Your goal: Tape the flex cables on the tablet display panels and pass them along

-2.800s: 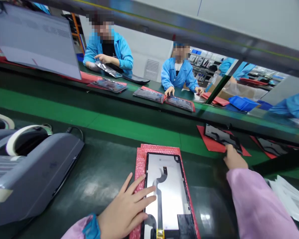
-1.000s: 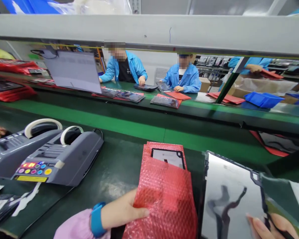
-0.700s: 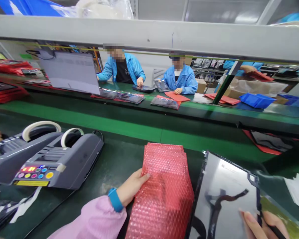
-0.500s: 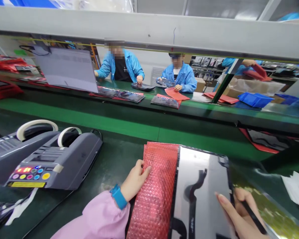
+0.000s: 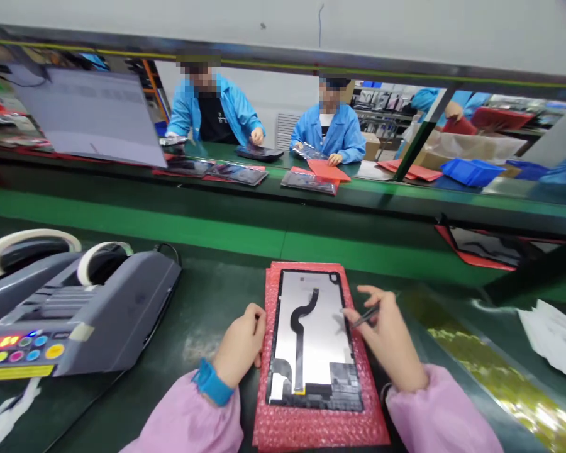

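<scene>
A tablet screen lies back side up, with a pale metal back, a black border and a curved black flat cable. Beneath it, red bubble-wrap bags are stacked on the dark green bench. My left hand, a blue band at its wrist, is closed at the left edge of the bags, its fingertips partly hidden. Over the screen's right edge, my right hand is closed on dark tweezers, whose tips point left above the pale back.
Two grey tape dispensers with white tape rolls stand on the left. To the right lie a yellowish clear film strip and white paper sheets. Across a raised ledge, co-workers in blue jackets handle screens; a blue bin sits beyond.
The screen has moved left and now lies flat on the red bags. My right hand has let go of its edge and holds the tweezers over it. The view has shifted.
</scene>
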A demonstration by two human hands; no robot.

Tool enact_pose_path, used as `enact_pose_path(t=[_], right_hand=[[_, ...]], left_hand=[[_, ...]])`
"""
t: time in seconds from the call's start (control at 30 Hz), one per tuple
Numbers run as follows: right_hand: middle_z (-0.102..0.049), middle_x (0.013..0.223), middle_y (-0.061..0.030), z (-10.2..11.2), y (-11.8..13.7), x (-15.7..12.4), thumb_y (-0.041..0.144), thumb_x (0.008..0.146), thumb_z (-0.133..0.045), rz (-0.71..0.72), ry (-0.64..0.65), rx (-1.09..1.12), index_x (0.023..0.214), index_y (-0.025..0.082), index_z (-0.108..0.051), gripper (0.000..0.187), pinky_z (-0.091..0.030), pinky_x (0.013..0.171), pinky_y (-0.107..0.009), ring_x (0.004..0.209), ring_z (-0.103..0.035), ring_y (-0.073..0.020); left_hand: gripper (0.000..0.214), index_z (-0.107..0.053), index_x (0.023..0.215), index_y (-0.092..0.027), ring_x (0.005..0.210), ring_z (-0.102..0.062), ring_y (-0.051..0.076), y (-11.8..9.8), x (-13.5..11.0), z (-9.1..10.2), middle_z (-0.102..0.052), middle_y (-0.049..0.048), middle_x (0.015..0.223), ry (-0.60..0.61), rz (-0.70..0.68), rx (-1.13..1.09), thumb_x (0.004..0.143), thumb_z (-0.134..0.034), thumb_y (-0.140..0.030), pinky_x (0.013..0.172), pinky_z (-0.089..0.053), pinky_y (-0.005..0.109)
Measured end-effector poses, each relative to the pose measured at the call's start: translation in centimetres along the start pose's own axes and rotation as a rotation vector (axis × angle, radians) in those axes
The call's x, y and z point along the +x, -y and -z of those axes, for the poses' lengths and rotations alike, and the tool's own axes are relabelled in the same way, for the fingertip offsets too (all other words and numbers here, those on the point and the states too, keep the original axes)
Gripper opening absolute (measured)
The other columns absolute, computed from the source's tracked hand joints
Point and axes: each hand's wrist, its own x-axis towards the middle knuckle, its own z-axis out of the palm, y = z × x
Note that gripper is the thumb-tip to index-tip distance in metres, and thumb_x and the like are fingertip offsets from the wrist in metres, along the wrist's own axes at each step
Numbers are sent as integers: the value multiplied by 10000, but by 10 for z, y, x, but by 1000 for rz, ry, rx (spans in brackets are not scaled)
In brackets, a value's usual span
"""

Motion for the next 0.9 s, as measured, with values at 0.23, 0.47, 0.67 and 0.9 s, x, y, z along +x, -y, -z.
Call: enact_pose_path(t=[0.23,0.47,0.67,0.9], right_hand=[[-631,595,2,86,-28,-35,706,939,-433,-226,-253,202,936,224,-613,514,-437,503,-299,486,-512,-165],[-615,563,24,82,-59,-105,675,850,-653,-372,-213,192,794,210,-606,471,-439,398,-259,371,-478,-109],[-731,675,-38,83,-69,-124,544,831,-756,-403,-143,270,790,223,-561,378,-464,349,-233,413,-601,-140],[-703,624,-16,87,-70,-125,541,834,-744,-448,-166,127,739,213,-595,372,-547,448,-269,404,-609,-138]], left_hand=[[199,-516,988,-257,650,-716,224,19,-12,6,-708,-3,731,-104,-315,72,977,-355,-374,610,-506,302],[333,-603,1312,-282,1345,-545,276,29,-24,-19,-659,71,1371,-59,-1032,264,1015,-451,-288,1156,-398,452],[508,-426,1531,-286,1511,-321,309,28,-27,-29,-400,54,1622,13,-1065,435,1031,-433,-375,1217,-279,536],[526,-444,1525,-281,1521,-293,321,29,-29,-31,-365,46,1638,21,-1035,470,1007,-500,-352,1204,-310,532]])
